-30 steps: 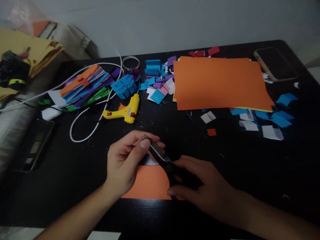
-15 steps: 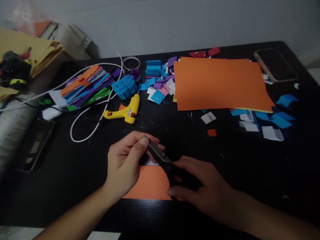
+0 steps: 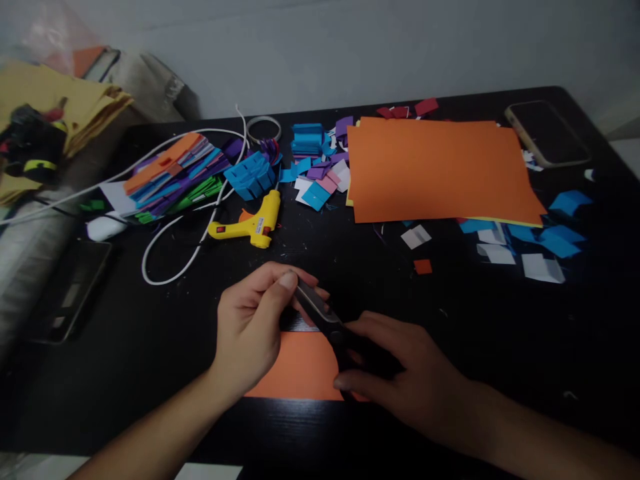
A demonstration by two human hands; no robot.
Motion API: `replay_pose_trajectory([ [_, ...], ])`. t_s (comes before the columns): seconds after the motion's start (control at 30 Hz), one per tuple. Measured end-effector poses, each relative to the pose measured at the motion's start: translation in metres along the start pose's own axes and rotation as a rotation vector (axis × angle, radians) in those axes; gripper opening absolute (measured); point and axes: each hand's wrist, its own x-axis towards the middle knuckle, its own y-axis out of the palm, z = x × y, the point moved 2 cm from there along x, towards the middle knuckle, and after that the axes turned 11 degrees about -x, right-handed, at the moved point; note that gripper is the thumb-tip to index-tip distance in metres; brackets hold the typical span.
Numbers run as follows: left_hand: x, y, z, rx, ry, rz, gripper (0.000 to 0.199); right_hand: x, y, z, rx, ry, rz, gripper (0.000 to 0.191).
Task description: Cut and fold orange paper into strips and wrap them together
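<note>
Black-handled scissors (image 3: 320, 308) point up and left above the table, their blades looking closed. My right hand (image 3: 400, 363) is wrapped round the handles. At the blade tips, the thumb and fingers of my left hand (image 3: 253, 320) are pinched together; whether they grip the tips or something small there is hidden. Beneath both hands an orange sheet (image 3: 305, 367) lies flat near the table's front edge, partly covered by them.
A yellow glue gun (image 3: 250, 223) and a looped white cable (image 3: 173, 279) lie ahead on the black table (image 3: 150, 373). Behind are folded paper bundles (image 3: 175, 173), large orange sheets (image 3: 440, 170), scattered paper pieces (image 3: 560, 240) and a phone (image 3: 547, 133).
The view has shifted very slightly. Both hands and the scissors hold almost the same pose as before.
</note>
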Motion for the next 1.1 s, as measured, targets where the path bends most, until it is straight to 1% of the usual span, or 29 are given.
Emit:
replay_pose_trajectory([
  [0.27, -0.0002, -0.0005, -0.0008, -0.01, 0.003, 0.016, 0.025, 0.0018, 0.0003, -0.0004, 0.009, -0.014, -0.014, 0.023],
  [0.5, -0.0007, -0.0016, -0.0031, -0.033, 0.025, 0.091, 0.019, 0.0022, -0.0017, 0.0012, 0.017, 0.002, -0.009, 0.021],
  [0.67, -0.0014, -0.002, -0.0024, -0.033, 0.023, 0.061, 0.016, 0.0018, -0.0009, 0.0008, 0.013, -0.004, -0.007, 0.022],
  [0.87, 0.0001, -0.0027, -0.0011, 0.012, 0.021, 0.012, 0.026, 0.0032, 0.0001, 0.002, 0.018, -0.018, -0.008, 0.021],
  [1.0, 0.0001, -0.002, -0.0018, 0.017, 0.032, 0.021, 0.026, 0.0033, -0.0007, 0.0014, 0.013, -0.017, -0.011, 0.021],
  [1.1, -0.0011, -0.0016, -0.0028, 0.002, 0.036, 0.055, 0.022, 0.0024, -0.0005, -0.0003, 0.007, -0.013, -0.017, 0.022],
])
